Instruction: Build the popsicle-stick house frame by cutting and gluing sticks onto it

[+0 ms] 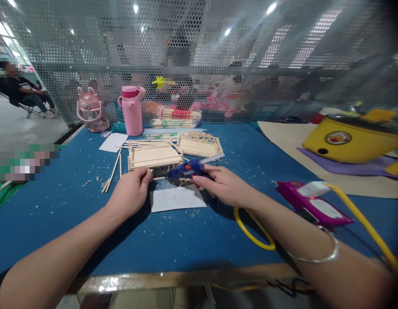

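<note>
My right hand (223,182) is closed round a blue hot glue gun (189,168) with a clear glue stick (212,158) jutting from its back. The nozzle points left, toward my left hand (132,189). That hand is closed, its thumb and finger pinching a thin wooden stick (150,171), of which only a short end shows. Just beyond my hands stands a tray-like frame of wooden sticks (155,155). Behind the glue gun is a second stick frame (199,145). A white sheet of paper (177,199) lies between my wrists.
Loose sticks (112,174) lie left of the frames. A pink bottle (132,112), a clear pink jug (91,112) and packaged sticks (177,116) stand along the mesh. On the right are a magenta power strip (314,206), a yellow cable (363,223) and a yellow bag (353,139).
</note>
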{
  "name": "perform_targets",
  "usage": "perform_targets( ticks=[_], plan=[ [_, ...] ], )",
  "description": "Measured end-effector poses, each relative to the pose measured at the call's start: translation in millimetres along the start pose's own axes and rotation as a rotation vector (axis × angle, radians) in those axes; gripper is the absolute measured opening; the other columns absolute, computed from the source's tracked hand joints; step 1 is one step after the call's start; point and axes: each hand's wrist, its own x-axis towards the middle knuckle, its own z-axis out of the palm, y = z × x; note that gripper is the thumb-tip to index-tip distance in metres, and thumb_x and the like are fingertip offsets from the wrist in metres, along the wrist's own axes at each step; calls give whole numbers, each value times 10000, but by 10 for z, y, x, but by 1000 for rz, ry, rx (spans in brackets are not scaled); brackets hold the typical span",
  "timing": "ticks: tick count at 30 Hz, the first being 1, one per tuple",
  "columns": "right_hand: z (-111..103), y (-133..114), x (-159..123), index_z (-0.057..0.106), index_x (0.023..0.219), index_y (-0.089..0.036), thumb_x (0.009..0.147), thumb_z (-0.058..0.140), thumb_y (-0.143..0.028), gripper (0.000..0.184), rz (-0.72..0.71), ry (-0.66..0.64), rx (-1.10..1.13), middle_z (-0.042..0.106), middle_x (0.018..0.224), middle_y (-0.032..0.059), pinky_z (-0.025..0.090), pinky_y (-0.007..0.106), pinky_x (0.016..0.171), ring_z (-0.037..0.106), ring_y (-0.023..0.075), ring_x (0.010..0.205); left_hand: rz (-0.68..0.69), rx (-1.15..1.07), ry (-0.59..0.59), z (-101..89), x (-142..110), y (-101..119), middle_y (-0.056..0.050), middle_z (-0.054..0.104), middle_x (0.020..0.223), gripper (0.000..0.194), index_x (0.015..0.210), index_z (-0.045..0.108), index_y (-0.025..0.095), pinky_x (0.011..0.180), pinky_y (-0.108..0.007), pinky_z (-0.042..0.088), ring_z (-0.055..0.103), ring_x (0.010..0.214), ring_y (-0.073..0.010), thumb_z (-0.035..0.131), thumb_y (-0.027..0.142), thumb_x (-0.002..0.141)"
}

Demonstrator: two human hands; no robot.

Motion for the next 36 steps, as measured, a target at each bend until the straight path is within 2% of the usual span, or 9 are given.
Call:
perform_targets(
  ticks=[16,27,36],
  plan=[
    [16,2,-6,606,737,-172,848,413,-369,297,-27,24,35,450,467,-27,370,248,544,472,127,533,-7,-7,5,9,3,1,-43,654,722,284,735,584,197,621,-264,384,564,675,-177,363,332,854],
    [18,-34,2,552,630,-177,848,396,-369,330,-59,23,31,503,552,5,382,251,577,488,135,597,-13,2,6,7,2,12,-52,654,731,301,733,584,187,621,-267,385,564,681,-181,349,334,850],
    [92,-19,11,619,767,-164,849,419,-373,301,-39,21,54,545,594,14,402,264,612,513,148,645,-17,-2,6,12,3,8,-54,662,745,298,748,584,190,633,-271,393,572,688,-187,352,347,851]
  ],
)
